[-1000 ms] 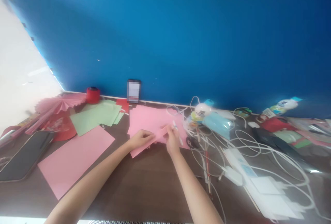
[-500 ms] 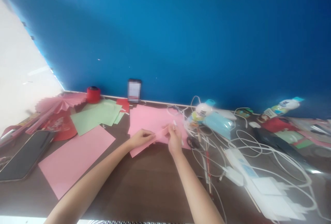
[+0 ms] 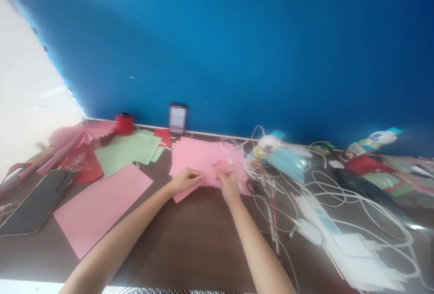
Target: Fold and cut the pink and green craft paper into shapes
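Pink paper sheets lie on a dark brown desk before a blue wall, with the person's two hands meeting at their near edge. The left forearm slants in from the lower left, its hand low, knuckles up, wrist nearly straight; the right forearm rises from the lower right, the right hand curled and turned inward. Thumb and fingers of the left hand close to a narrow pinch on a pink paper piece that lies above the sheets, between the hands; the right thumb and fingers likewise pinch it from the other side. Blur makes it uncertain whether this is one folded strip or several layers. Left of the hands lies a separate pink sheet; to their right, white cables run near a power strip. Labels on the near bottle and the far bottle are illegible, and the screen of the upright phone is pixelated.
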`<action>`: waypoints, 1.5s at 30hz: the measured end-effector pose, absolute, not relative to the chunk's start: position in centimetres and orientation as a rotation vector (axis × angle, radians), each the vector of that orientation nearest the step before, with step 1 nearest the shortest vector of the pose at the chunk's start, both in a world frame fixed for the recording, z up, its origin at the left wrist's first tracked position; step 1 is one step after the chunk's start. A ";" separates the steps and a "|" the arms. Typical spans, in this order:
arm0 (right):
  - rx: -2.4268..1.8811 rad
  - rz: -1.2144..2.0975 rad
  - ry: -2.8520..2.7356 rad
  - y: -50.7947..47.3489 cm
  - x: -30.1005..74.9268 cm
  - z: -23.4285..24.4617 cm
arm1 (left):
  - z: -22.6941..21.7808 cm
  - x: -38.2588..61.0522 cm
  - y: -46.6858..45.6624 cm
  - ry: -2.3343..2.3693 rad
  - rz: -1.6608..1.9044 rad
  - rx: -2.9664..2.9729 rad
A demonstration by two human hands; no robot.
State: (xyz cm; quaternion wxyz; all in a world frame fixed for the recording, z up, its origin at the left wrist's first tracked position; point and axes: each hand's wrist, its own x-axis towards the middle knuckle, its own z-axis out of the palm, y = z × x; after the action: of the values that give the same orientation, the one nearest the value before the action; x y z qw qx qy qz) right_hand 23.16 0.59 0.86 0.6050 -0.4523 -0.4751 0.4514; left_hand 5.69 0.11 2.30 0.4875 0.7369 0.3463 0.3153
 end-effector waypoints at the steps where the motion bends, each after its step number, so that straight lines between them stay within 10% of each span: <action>1: -1.078 1.031 -1.119 0.6 23.1 0.9 | 2.3 5.6 0.2 0.839 0.764 1.782; 45: -1.023 1.093 -0.842 1.0 22.8 -0.1 | -0.1 5.9 0.1 0.751 0.629 1.366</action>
State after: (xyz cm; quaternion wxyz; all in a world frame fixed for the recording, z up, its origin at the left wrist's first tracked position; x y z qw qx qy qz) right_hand 22.82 1.02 -0.13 0.6531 -0.4510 -0.3712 0.4819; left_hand 5.88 0.13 -0.09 0.6670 0.6053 0.3330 0.2789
